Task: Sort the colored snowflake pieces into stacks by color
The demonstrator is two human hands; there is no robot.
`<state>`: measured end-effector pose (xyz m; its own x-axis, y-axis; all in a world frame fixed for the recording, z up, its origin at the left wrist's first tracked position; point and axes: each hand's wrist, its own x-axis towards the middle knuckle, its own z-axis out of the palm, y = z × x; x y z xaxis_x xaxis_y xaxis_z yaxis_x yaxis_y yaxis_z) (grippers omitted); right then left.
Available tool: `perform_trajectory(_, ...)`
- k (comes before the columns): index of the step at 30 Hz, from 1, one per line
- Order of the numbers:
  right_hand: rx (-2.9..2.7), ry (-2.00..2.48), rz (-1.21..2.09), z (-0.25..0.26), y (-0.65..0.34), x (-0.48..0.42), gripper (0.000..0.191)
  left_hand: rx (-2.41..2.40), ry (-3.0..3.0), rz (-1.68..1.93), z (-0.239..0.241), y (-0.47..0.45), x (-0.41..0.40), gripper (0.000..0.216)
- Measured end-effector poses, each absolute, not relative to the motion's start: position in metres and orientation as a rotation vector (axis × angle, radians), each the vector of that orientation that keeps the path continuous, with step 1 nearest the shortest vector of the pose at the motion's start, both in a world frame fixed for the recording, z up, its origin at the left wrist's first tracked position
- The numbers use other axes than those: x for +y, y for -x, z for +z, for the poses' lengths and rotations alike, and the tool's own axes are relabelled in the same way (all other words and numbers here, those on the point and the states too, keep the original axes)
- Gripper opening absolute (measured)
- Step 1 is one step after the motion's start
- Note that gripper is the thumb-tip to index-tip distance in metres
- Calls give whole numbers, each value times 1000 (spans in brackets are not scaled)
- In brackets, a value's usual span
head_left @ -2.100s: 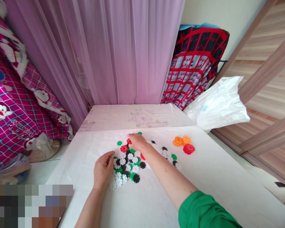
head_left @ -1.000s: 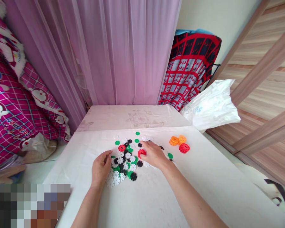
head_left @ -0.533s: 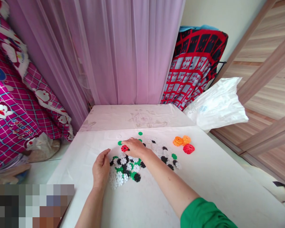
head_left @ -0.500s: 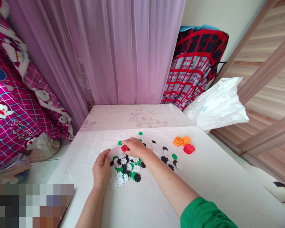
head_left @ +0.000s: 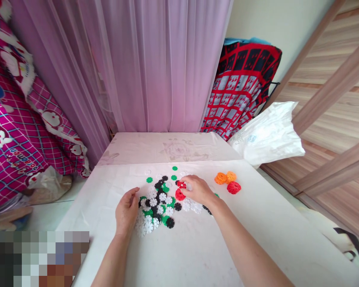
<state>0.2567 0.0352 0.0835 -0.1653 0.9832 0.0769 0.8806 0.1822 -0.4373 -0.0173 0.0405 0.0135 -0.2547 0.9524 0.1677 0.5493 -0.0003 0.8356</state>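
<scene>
My right hand (head_left: 199, 189) is closed at the fingertips on a red snowflake disc (head_left: 181, 184), a flat notched plastic piece, above the middle of the pile. Just below the fingers is another red piece or small stack (head_left: 180, 194); whether it is held or lying there I cannot tell. My left hand (head_left: 127, 209) rests on its side at the pile's left edge, loosely curved, with no piece visible in it; some of its fingers are hidden. Between the hands spreads a heap of white, black and green snowflake discs (head_left: 153, 202).
Orange discs (head_left: 220, 178) and a red stack (head_left: 234, 187) lie apart on the right of the cloth-covered table (head_left: 179, 255). A white plastic bag (head_left: 265, 131) leans at the right edge. Purple curtains (head_left: 158, 67) hang behind.
My right hand has moved right across the pile with red pieces at its fingertips, uncovering black and green discs. My left hand stays almost in place. The view has shifted slightly.
</scene>
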Motion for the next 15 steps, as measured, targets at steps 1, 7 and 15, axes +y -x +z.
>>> perform_trajectory(1,-2113,1771,416,82,-260,28,28,1832,-1558,1173,14,17,40,35)
perform_trajectory(7,-2146,1747,326,71,-251,13,22,1840,-1608,1163,14,17,39,35)
perform_trajectory(15,-2058,1782,348,62,-252,5,29,1823,-1646,1171,14,18,39,34)
